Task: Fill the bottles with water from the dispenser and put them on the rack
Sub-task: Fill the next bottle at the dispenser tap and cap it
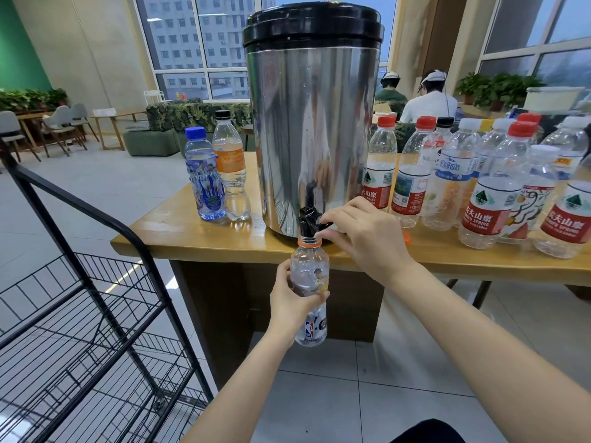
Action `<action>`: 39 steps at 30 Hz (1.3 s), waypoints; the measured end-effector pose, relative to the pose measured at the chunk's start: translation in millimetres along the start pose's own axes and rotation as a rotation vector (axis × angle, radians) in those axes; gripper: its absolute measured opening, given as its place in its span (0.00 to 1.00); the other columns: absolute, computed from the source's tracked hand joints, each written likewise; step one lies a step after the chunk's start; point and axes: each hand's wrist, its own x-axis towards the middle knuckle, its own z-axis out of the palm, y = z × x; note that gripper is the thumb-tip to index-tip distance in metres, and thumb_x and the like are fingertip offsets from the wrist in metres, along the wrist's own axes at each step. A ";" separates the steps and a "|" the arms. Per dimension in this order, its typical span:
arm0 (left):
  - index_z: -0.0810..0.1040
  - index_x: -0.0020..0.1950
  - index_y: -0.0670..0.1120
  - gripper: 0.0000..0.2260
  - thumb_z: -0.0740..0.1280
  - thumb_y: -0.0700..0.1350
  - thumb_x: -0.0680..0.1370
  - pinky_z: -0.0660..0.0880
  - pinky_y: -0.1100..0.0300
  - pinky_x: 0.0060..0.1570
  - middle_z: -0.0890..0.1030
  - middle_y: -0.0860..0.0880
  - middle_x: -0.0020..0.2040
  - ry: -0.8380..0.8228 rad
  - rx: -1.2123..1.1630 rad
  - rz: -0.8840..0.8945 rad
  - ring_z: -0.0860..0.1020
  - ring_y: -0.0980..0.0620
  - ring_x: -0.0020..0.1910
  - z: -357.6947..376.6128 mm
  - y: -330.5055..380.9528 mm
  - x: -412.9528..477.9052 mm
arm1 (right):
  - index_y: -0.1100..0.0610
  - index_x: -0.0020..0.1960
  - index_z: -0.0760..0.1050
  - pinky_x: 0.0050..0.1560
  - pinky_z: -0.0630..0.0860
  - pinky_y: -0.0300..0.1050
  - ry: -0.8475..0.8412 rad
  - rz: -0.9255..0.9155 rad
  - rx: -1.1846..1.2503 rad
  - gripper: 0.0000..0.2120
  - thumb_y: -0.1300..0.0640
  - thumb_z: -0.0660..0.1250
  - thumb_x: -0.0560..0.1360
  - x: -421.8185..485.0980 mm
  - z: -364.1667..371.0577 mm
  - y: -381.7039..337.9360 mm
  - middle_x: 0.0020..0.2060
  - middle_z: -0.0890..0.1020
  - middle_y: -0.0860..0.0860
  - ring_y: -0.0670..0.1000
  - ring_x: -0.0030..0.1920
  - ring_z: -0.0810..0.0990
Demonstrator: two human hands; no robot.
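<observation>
**Head view: bottle mouth under the tap, rack off to the left**

At far left stood the black wire rack [96,282], lower than the table [192,233]. On the table, left of the dispenser, I saw two filled bottles [206,177], both capped and side by side. The steel dispenser [313,123] sat at the table's front edge, with its black tap [307,219] hanging over it.

Under the tap the left hand [292,302] gripped the open bottle [309,266], fingers curled round its middle. The bottle's long axis was upright. Its orange-ringed mouth sat right at the spout; I could not tell whether they touched. I could not read the water level through the label and glare.

The right hand [361,238] reached in from the right, its fingers closed on the tap lever. Just past that hand an orange cap [406,238] lay on the table, half hidden. Further right stood a crowd of bottles [479,187] that looked empty.

I judged filling to be the step in hand and the task far from done. The cap lay nearest the right hand. The rack lay left of and below the holding hand, so the left hand was the nearer one. I would keep the bottle upright until capped.
</observation>
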 end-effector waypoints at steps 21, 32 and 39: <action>0.67 0.68 0.54 0.36 0.80 0.38 0.66 0.75 0.52 0.62 0.76 0.54 0.62 -0.015 -0.029 -0.006 0.74 0.54 0.63 -1.1 1.2 -0.1 | 0.56 0.49 0.81 0.33 0.72 0.41 -0.017 -0.099 -0.053 0.09 0.52 0.66 0.77 6.4 -3.5 3.9 0.42 0.84 0.50 0.50 0.42 0.79; 0.68 0.67 0.55 0.35 0.80 0.37 0.66 0.76 0.56 0.59 0.77 0.56 0.60 -0.020 -0.039 0.013 0.76 0.56 0.60 -2.6 -0.6 0.2 | 0.58 0.51 0.82 0.34 0.75 0.41 0.046 -0.063 0.011 0.08 0.57 0.68 0.76 34.0 -1.5 2.6 0.40 0.85 0.52 0.50 0.38 0.81; 0.69 0.67 0.55 0.35 0.80 0.38 0.66 0.77 0.56 0.59 0.78 0.55 0.60 -0.025 -0.066 0.015 0.77 0.55 0.61 -3.9 -2.7 1.6 | 0.57 0.57 0.81 0.39 0.80 0.45 0.008 0.201 0.215 0.11 0.54 0.68 0.77 54.7 5.1 -1.9 0.43 0.86 0.51 0.50 0.42 0.84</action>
